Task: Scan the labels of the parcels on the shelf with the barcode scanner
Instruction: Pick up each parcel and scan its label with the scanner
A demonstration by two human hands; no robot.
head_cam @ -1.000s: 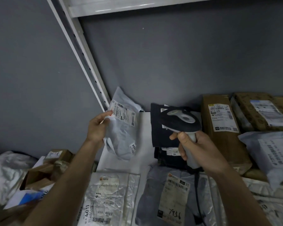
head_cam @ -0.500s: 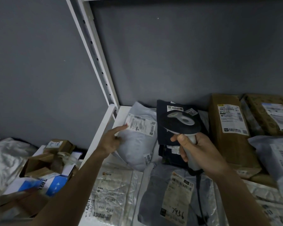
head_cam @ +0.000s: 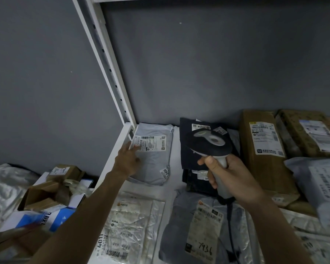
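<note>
Right hand [head_cam: 234, 180]: fingers and thumb wrapped round the pale grip of the black-and-grey handheld barcode scanner [head_cam: 211, 144]; the head hangs over the black plastic parcel [head_cam: 189, 149], and a dark cable drops from the grip.
Left hand [head_cam: 127, 161]: fingers stretched out, tips resting on the left edge of the white shipping label [head_cam: 151, 142].
Light grey poly mailer bag [head_cam: 154, 164]: lies flat at the back left corner of the white metal shelf [head_cam: 174, 180], label facing up.
Neighbours: tall brown cardboard box [head_cam: 263, 155] right of the black parcel; crinkled silver foil mailer [head_cam: 128, 225] and a dark grey bag marked 7936 [head_cam: 200, 227] at the front.
Off the shelf, left: heap of brown and blue-white cartons [head_cam: 46, 199].
</note>
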